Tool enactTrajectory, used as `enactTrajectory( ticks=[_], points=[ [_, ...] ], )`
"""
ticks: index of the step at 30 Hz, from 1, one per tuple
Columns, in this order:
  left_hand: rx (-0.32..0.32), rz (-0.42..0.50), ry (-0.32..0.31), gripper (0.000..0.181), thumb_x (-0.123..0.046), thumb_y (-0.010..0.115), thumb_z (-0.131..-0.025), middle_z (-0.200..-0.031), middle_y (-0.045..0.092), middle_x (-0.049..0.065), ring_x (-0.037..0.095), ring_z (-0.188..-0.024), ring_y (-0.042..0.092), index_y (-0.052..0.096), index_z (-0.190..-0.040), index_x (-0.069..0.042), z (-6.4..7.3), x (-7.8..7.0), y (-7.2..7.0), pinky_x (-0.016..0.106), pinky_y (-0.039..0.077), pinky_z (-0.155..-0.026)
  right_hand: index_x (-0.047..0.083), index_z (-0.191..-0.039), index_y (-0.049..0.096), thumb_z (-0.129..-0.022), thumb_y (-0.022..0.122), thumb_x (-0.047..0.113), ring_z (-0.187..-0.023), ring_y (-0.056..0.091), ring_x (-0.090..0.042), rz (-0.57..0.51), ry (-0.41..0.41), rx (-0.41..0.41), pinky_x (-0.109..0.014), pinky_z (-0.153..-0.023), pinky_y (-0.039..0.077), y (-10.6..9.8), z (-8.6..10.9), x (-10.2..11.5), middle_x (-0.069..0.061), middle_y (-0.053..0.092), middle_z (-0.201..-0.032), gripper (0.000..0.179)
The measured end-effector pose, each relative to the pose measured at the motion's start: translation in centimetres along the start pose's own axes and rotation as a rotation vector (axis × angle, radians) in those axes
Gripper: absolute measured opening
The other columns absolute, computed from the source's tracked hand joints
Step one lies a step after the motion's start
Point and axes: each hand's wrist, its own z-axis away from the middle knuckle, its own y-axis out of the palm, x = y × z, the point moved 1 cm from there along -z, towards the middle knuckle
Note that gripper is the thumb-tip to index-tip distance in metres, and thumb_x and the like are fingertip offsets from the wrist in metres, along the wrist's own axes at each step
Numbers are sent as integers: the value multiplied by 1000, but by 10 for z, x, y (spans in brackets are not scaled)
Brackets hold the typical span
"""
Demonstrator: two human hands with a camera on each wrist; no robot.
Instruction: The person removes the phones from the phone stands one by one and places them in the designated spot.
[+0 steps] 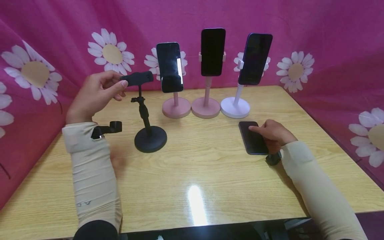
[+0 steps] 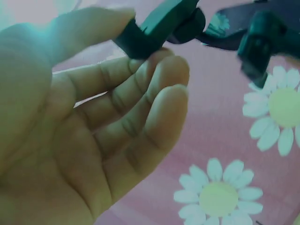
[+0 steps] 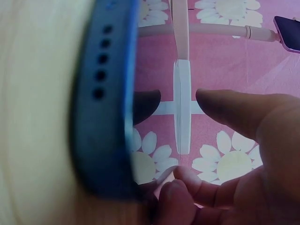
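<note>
My left hand (image 1: 97, 91) pinches the end of the clamp (image 1: 138, 78) on top of a black phone stand (image 1: 150, 139), thumb in front. In the left wrist view, the other fingers (image 2: 159, 117) curve loosely beneath the black clamp (image 2: 161, 28). The stand's round base sits on the table at the left. My right hand (image 1: 274, 131) is at the right side of a dark phone (image 1: 253, 140) lying flat on the table. Its thumb (image 3: 234, 108) hovers over the glossy screen, while fingertips (image 3: 187, 180) are right at the phone's edge.
Behind stand two pink phone stands (image 1: 176, 108) and a white phone stand (image 1: 235, 108), each holding an upright phone (image 1: 213, 50). A pink cloth with white daisies (image 1: 112, 53) hangs around the wooden table (image 1: 180, 166). The table's front edge is at the bottom.
</note>
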Motion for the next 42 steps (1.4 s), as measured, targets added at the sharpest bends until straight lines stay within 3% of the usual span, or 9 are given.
enactTrajectory(
  ticks=[7,11,15,18,26,32,37,42],
  points=[
    [-109,134,9,29,-24,61,-95,-89,67,-3,8,-79,66,61,-115,-3,-7,22,-5,17,53,-65,-5,-111,45,-88,57,60,-86,57,-30,-13,19,8,-30,-66,51,0,0,-1,-19,53,-97,70],
    [-136,109,19,29,-22,59,-97,-90,64,-4,8,-78,64,60,-117,-1,-14,30,-7,15,52,-65,-5,-111,46,-89,57,60,-84,59,-29,-12,20,14,-30,-65,53,0,0,0,-19,55,-96,69],
    [-125,20,5,37,-25,57,-98,-92,63,-3,7,-76,60,57,-124,1,-26,34,-12,15,49,-68,-6,-112,46,-88,57,61,-85,59,-30,-14,9,14,-31,-67,53,-1,1,0,-20,55,-98,71],
    [-102,3,-32,39,-28,56,-98,-95,63,-2,6,-76,60,57,-126,-1,-38,37,-15,17,47,-72,-6,-112,46,-88,57,62,-85,59,-30,-16,1,11,-31,-68,53,-2,1,-1,-20,55,-99,73],
    [-63,128,-91,26,-23,54,-99,-89,62,-7,4,-79,63,56,-118,-5,-65,55,-22,13,50,-70,-6,-113,46,-87,56,64,-86,58,-30,4,19,13,-30,-68,52,-1,-3,-1,-20,55,-99,75],
    [-34,236,-164,28,-21,54,-98,-90,61,-1,5,-79,63,54,-120,-4,-81,62,-25,13,52,-69,-6,-114,44,-86,57,64,-87,59,-31,-18,47,29,-30,-69,53,-2,-2,-4,-22,55,-101,77],
    [-35,267,-210,32,-21,54,-98,-92,61,1,7,-80,62,54,-124,-2,-88,63,-25,14,52,-70,-7,-116,43,-86,57,64,-88,58,-32,-14,42,29,-31,-69,54,-3,-1,-4,-23,54,-103,78],
    [-77,328,-261,30,-23,55,-96,-91,61,-2,8,-79,62,56,-121,-5,-86,64,-25,14,52,-67,-6,-114,44,-87,57,63,-88,57,-31,-3,28,12,-31,-69,52,-1,-3,-1,-21,53,-101,76]
  ],
)
